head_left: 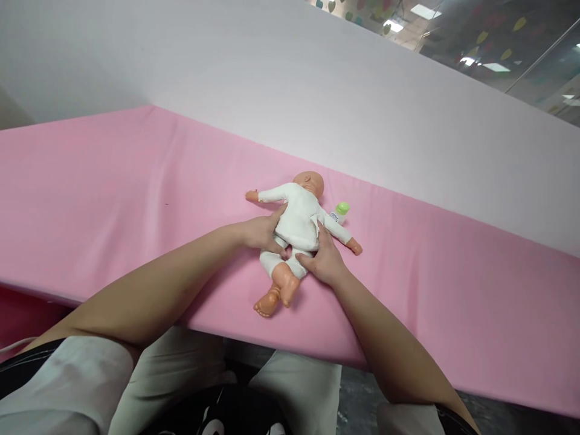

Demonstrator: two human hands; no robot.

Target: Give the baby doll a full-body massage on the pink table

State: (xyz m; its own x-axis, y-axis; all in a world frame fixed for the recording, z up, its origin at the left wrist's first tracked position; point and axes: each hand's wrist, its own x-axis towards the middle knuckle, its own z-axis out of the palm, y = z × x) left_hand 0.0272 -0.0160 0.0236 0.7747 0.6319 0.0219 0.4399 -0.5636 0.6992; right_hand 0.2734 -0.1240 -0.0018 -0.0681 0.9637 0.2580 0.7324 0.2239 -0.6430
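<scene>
A baby doll (296,214) in a white cloth suit lies on the pink padded surface (203,163). Its head points toward the wall, an ear showing and the face out of sight. Both arms are spread to the sides, and its bare feet cross near my side. My left hand (266,232) grips the doll's left-hand side in the picture, around the waist and hip. Across from it, my right hand (327,257) holds the other hip, with the thumb by the upper leg. Some fingertips are hidden by the doll's body.
Beside the doll's arm on the right lies a small clear bottle with a green cap (342,208). A white wall (254,78) rises behind the pink surface, with glass panels (475,54) above it at right. My legs are below the front edge.
</scene>
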